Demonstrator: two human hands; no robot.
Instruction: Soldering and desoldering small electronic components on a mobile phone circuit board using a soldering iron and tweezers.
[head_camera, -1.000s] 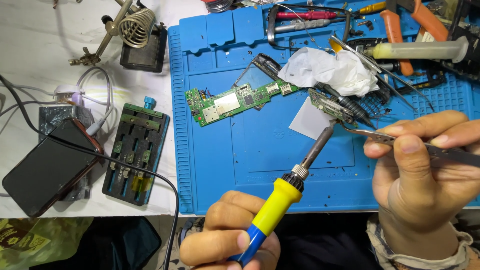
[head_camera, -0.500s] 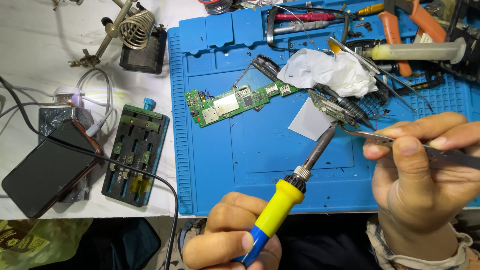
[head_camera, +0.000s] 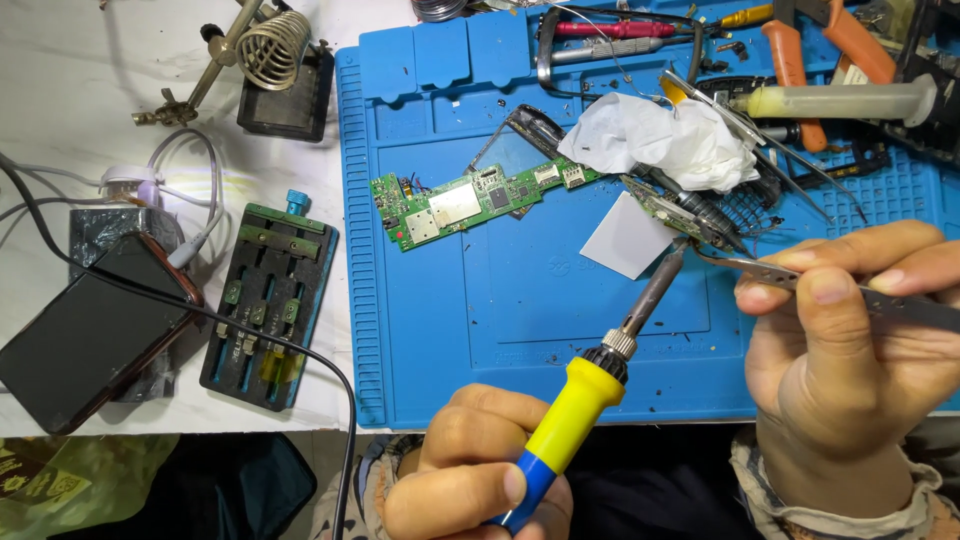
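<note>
My left hand (head_camera: 470, 470) grips a soldering iron (head_camera: 590, 385) by its yellow and blue handle, low in the view. Its metal tip reaches up to a small green circuit board (head_camera: 672, 212) on the blue work mat (head_camera: 520, 310). My right hand (head_camera: 850, 360) pinches metal tweezers (head_camera: 770, 270) whose points meet the same small board beside the iron's tip. A longer green circuit board (head_camera: 465, 200) lies on the mat to the left, apart from both hands.
Crumpled white tissue (head_camera: 660, 140) and a white square pad (head_camera: 628, 238) lie near the small board. A syringe (head_camera: 840, 100), orange pliers and other tools crowd the mat's top right. Left of the mat sit a black board holder (head_camera: 268, 290), a dark phone (head_camera: 90, 335) and a soldering iron stand (head_camera: 270, 60).
The iron's tip and the tweezers have stayed at the small board with only slight shifts. Nothing was picked up or let go.
</note>
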